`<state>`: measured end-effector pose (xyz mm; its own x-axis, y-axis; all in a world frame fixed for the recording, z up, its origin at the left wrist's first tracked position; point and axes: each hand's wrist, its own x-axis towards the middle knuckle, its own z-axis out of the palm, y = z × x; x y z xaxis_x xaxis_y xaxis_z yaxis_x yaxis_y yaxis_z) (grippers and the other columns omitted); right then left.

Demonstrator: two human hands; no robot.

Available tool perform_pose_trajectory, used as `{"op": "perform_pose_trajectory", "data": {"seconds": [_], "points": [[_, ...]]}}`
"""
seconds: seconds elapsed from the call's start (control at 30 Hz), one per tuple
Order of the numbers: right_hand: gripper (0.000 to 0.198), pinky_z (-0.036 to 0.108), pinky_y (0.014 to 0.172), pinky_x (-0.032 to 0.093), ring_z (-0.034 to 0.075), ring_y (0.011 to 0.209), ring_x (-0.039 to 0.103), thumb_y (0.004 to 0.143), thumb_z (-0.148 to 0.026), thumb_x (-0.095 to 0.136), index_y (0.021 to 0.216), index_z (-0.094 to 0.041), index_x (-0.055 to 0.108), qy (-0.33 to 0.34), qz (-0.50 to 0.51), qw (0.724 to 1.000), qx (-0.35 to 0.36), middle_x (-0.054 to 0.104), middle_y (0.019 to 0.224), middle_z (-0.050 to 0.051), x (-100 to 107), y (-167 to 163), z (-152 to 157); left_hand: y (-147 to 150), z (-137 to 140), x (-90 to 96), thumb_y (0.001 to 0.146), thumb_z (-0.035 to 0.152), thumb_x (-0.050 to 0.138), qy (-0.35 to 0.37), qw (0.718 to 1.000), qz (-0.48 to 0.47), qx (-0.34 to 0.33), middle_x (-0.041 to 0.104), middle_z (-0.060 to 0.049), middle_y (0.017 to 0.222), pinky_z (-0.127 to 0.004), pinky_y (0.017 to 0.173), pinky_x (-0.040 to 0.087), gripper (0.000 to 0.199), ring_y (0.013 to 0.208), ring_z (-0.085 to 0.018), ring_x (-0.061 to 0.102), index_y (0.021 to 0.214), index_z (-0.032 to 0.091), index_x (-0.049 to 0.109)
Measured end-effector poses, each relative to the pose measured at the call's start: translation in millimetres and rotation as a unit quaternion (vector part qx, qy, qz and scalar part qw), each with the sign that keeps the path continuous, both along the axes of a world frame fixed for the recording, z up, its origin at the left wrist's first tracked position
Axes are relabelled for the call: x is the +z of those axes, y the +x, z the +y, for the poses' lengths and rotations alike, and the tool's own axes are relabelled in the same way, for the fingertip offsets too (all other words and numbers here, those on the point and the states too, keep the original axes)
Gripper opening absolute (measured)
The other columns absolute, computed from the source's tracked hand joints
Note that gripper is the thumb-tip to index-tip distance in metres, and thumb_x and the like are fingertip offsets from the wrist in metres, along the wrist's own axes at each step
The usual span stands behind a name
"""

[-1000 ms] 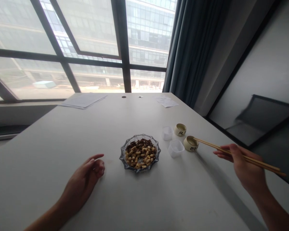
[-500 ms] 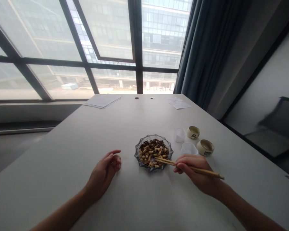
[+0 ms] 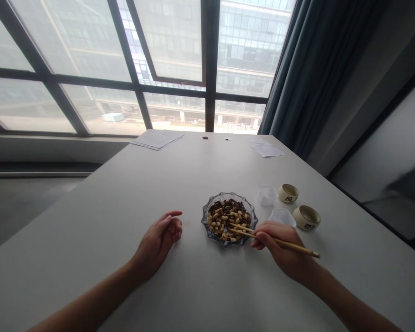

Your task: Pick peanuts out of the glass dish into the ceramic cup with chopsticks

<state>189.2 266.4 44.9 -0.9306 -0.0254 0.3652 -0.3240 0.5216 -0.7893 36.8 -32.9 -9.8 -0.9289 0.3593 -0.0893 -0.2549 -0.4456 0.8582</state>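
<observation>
The right hand [image 3: 287, 253] holds a pair of long, light-brown wooden chopsticks [image 3: 295, 247], its fingers pinching them partway along. Past those fingers, to their left, stands a round, clear glass bowl with a scalloped rim [image 3: 205, 221]; the chopsticks' tips reach down into it, set slightly apart. Pale tan, shelled-looking nuts [image 3: 216, 219] lie in the bowl nearer the fingers, with slender, dark brown pieces [image 3: 233, 205] heaped beyond them. Whether the tips grip a nut cannot be told, nor whether the right fingertips touch the rim.

The left hand [image 3: 157, 242] holds nothing: its index finger points toward the bowl, the other fingers loosely curled, well apart from the glass.

Just beyond the right fingers, a small, translucent plastic container [image 3: 281, 216] is partly hidden by the hand, and a similar translucent plastic cup [image 3: 267, 196] stands farther off. To their right are two round, cream cups with dark characters [image 3: 307, 223]. Everything stands on a smooth white surface [image 3: 190, 295].
</observation>
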Motion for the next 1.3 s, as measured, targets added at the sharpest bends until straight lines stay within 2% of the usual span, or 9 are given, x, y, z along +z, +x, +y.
{"op": "perform_pose_trajectory", "data": {"seconds": [0.2, 0.4, 0.73, 1.13, 1.3], "points": [[0.033, 0.028, 0.068, 0.054, 0.017, 0.072, 0.068, 0.102, -0.036, 0.052, 0.087, -0.017, 0.074, -0.014, -0.018, 1.0, -0.016, 0.073, 0.084, 0.008, -5, 1, -7, 1, 1, 2.5, 0.084, 0.026, 0.07, -0.004, 1.0, -0.004, 0.004, 0.063, -0.005, 0.071, -0.025, 0.058, 0.047, 0.022, 0.063, -0.016, 0.052, 0.101, 0.013, 0.072], [0.035, 0.027, 0.067, 0.052, 0.016, 0.069, 0.067, 0.103, -0.036, 0.051, 0.085, -0.017, 0.075, -0.006, -0.011, 0.999, -0.046, 0.072, 0.08, 0.006, -8, 2, -11, 1, 1, 1.7, 0.084, 0.026, 0.071, -0.007, 1.0, -0.003, 0.007, 0.064, -0.005, 0.071, -0.025, 0.058, 0.047, 0.022, 0.064, -0.015, 0.052, 0.101, 0.013, 0.072], [0.033, 0.025, 0.065, 0.053, 0.016, 0.069, 0.069, 0.102, -0.035, 0.053, 0.081, -0.017, 0.071, -0.004, -0.037, 0.999, -0.037, 0.071, 0.077, 0.005, 7, 8, -11, 0, 1, 1.3, 0.086, 0.025, 0.069, -0.009, 1.0, 0.001, 0.002, 0.063, -0.005, 0.072, -0.025, 0.059, 0.047, 0.021, 0.064, -0.016, 0.052, 0.103, 0.013, 0.072], [0.037, 0.027, 0.064, 0.047, 0.016, 0.067, 0.065, 0.104, -0.036, 0.049, 0.078, -0.018, 0.069, 0.053, -0.025, 0.998, -0.038, 0.068, 0.073, 0.004, 12, 5, -23, 1, 0, 2.1, 0.081, 0.024, 0.073, 0.0, 1.0, -0.01, 0.006, 0.064, -0.005, 0.071, -0.025, 0.058, 0.047, 0.024, 0.063, -0.016, 0.053, 0.102, 0.012, 0.071], [0.041, 0.027, 0.064, 0.051, 0.017, 0.068, 0.068, 0.104, -0.04, 0.047, 0.076, -0.018, 0.067, 0.009, -0.047, 0.997, -0.066, 0.07, 0.074, 0.006, 12, 3, -24, 0, 0, 0.7, 0.084, 0.024, 0.071, -0.003, 1.0, -0.001, 0.001, 0.064, -0.004, 0.071, -0.025, 0.058, 0.047, 0.021, 0.063, -0.015, 0.053, 0.101, 0.013, 0.072]]}}
